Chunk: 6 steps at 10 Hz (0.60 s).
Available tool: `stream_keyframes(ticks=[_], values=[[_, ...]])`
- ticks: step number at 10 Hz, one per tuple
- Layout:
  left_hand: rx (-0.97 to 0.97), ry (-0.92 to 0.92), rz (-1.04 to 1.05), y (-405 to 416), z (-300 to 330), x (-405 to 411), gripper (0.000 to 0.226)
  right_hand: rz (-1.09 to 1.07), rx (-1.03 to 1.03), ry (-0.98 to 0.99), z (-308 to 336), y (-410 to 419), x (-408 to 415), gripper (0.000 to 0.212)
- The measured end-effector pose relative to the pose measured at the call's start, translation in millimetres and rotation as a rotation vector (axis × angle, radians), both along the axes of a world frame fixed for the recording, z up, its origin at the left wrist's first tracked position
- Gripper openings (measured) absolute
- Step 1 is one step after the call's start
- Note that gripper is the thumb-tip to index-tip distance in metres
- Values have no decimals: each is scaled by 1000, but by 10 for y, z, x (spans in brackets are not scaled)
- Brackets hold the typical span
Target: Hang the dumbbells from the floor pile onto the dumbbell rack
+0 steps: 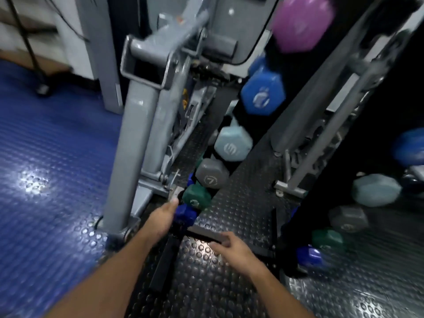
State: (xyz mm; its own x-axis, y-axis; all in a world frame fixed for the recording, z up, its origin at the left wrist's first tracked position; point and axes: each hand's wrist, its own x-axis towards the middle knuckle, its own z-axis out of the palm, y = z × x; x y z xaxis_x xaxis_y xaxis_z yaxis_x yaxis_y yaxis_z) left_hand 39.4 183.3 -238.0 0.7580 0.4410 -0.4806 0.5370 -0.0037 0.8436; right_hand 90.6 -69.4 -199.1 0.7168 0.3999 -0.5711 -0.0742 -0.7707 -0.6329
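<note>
The left hand (pixel 163 217) was spread flat, touching the small dark blue hex dumbbell (pixel 185 214) at the bottom of the black rack (pixel 259 125). The right hand (pixel 231 246) hung loose & empty nearby. Best to seat it w/ a push, I think, then let go slowly.

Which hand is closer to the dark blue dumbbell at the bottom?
Left. The left hand already reaches the dark blue hexagonal dumbbell lowest on the rack; the right hand sits lower, apart from it.

Gym, grey weight machine frame (pixel 137 125), coloured hex dumbbells (pixel 262 92) racked, studded rubber floor (pixel 46 145)
</note>
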Motion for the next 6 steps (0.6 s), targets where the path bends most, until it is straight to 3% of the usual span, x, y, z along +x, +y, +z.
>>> stream_keyframes(ticks=[1,2,3,5,6], values=[[248,-62,-221,-365,739,-284,66,22,-5,-137,477,-306,-145,83],[432,-89,-365,-552,1269,-359,75,46,-3,-236,985,-588,-258,96],[545,-172,-442,-803,2025,-361,83,60,-14,-362,1609,-815,-312,100],[769,-315,-562,-1323,3518,-439,74,60,27,-551,2766,-1153,-378,117],[877,-460,-561,-1506,4171,-405,67,69,78,-679,3303,-1210,-304,112]])
